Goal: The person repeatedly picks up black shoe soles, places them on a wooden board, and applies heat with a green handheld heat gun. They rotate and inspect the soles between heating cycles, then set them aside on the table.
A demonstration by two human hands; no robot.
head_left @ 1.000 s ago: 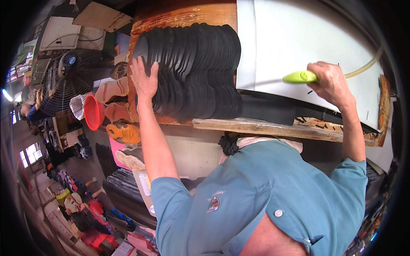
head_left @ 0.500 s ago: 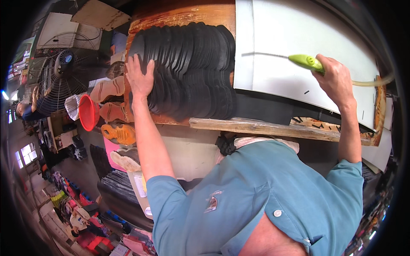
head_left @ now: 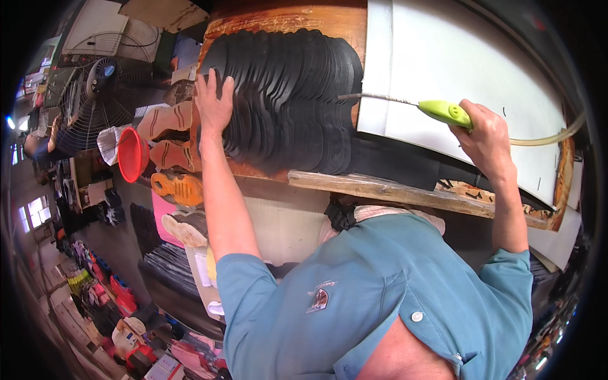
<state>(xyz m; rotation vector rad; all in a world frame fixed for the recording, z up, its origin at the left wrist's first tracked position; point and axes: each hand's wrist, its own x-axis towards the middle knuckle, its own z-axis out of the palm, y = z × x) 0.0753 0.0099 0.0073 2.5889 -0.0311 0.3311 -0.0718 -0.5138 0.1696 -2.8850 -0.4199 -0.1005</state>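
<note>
The left hand (head_left: 213, 109) is lying spread on the left edge of likely bendy pieces (head_left: 285, 95), the right hand (head_left: 484, 138) gripping a light-looking tool (head_left: 423, 106) by its handle (head_left: 446, 113).

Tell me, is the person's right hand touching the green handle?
Touching. The head view shows the right hand gripping the back end of the green handle, whose front end sticks out.

From my head the fisheye looks down, my shirt (head_left: 373, 285) close at lower centre, left hand (head_left: 215, 109) and right hand (head_left: 486, 138) farther, upper frame.
</note>
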